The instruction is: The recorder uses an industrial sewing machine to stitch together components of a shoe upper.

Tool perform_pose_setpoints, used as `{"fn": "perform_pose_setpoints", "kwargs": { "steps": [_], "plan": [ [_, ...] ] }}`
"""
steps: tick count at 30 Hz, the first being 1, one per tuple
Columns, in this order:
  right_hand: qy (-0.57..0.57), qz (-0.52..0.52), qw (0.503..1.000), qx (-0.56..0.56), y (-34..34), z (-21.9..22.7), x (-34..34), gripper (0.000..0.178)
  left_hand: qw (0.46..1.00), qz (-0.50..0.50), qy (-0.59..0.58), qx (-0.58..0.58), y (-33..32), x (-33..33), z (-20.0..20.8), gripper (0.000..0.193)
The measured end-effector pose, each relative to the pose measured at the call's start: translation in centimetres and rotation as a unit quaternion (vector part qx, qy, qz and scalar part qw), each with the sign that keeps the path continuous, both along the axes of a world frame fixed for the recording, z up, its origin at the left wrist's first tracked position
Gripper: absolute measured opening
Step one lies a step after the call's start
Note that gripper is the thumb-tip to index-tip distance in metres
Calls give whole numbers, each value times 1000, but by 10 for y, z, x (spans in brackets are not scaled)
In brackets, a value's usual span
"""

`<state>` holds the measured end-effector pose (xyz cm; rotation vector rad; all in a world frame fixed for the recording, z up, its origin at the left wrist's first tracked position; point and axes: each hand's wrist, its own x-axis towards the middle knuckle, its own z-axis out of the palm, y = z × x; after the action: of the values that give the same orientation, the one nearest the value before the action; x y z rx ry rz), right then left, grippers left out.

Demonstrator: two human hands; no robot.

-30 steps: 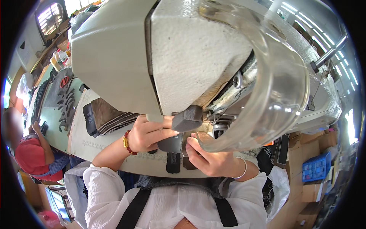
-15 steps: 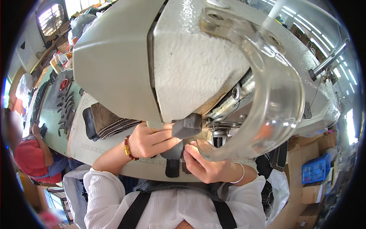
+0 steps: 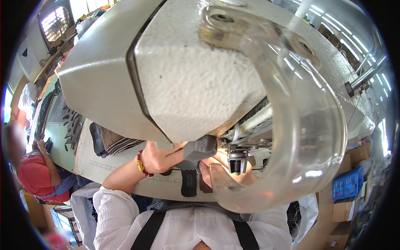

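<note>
A white sewing machine head (image 3: 200, 79) looms over my hands. My left hand (image 3: 157, 158) comes in from the left, its fingers bent and pressed together. A grey block-like padded piece (image 3: 200, 148) covers its fingertips. Between my hands lies a dark grey fabric piece (image 3: 188, 164), partly covered. My right hand (image 3: 227, 168) is closed at its right edge, beside the presser foot area (image 3: 237, 160); the machine parts and a clear curved guard (image 3: 308, 137) overlap it. Close to the table's front edge, a dark strap-like tab (image 3: 188, 183) points toward me.
To the left, a stack of dark and brown fabric pieces (image 3: 114, 141) lies on the white machine table (image 3: 125, 171). A person in red (image 3: 39, 177) sits at a green table (image 3: 56, 129) holding dark strips. A blue crate (image 3: 348, 183) stands among cartons at the right.
The machine head and guard now appear larger and further left. My right hand has moved forward behind the guard and presser foot. Left fingertips have slipped from sight behind the grey block.
</note>
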<state>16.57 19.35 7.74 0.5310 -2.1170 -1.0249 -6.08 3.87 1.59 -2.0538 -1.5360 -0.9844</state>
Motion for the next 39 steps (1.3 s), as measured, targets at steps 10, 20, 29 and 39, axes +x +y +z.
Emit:
{"fn": "perform_pose_setpoints", "kwargs": {
  "steps": [10,20,29,39],
  "plan": [
    [80,4,986,-144,-7,-5,-17,23,996,3,-90,-17,3,-3,-15,39],
    [-79,-41,967,240,13,13,-13,21,999,49,-10,0,1,-4,2,36],
    [-76,21,997,14,21,3,-13,22,996,-64,-38,41,0,-2,43,32],
    [-73,144,926,-340,11,9,-17,27,976,-91,69,188,8,6,54,14]
  ]
}}
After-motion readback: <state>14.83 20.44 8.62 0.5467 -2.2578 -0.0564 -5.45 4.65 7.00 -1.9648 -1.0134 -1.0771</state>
